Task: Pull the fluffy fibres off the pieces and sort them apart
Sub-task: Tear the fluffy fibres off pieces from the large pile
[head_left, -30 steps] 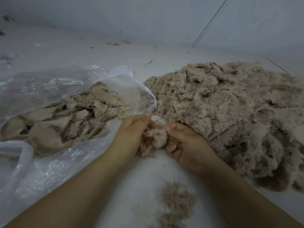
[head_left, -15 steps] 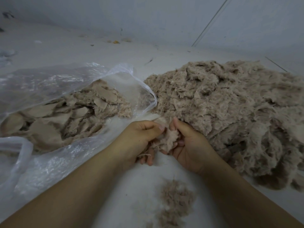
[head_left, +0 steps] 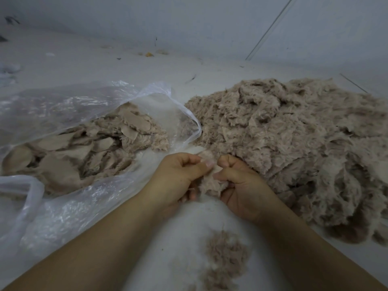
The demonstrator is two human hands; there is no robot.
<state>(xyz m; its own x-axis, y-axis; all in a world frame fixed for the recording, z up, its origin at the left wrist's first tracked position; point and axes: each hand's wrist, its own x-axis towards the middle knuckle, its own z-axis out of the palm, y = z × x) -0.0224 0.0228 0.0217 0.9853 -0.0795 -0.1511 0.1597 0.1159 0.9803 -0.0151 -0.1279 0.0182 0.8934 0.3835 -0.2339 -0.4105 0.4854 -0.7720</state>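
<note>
Between my hands is one small beige fluffy piece (head_left: 210, 182). My left hand (head_left: 180, 177) pinches its upper edge with thumb and curled fingers. My right hand (head_left: 241, 187) grips the fluffy side with curled fingers, close against the left hand. To the right lies a big heap of fluffy beige pieces (head_left: 298, 148), touching my right hand's far side. A clear plastic bag (head_left: 88, 106) on the left holds flat stripped pieces (head_left: 84, 152). A small pile of loose pulled fibres (head_left: 226, 259) lies on the floor between my forearms.
Everything lies on a pale floor (head_left: 105, 59) that meets a pale wall at the back. Small bits of debris (head_left: 149, 53) lie along the wall's foot. The bag's loose handle (head_left: 25, 198) lies at the left edge.
My hands have shifted slightly away from me and closed together on the piece. My left thumb now presses over its top edge, and the right hand has curled tighter into the fluff.
</note>
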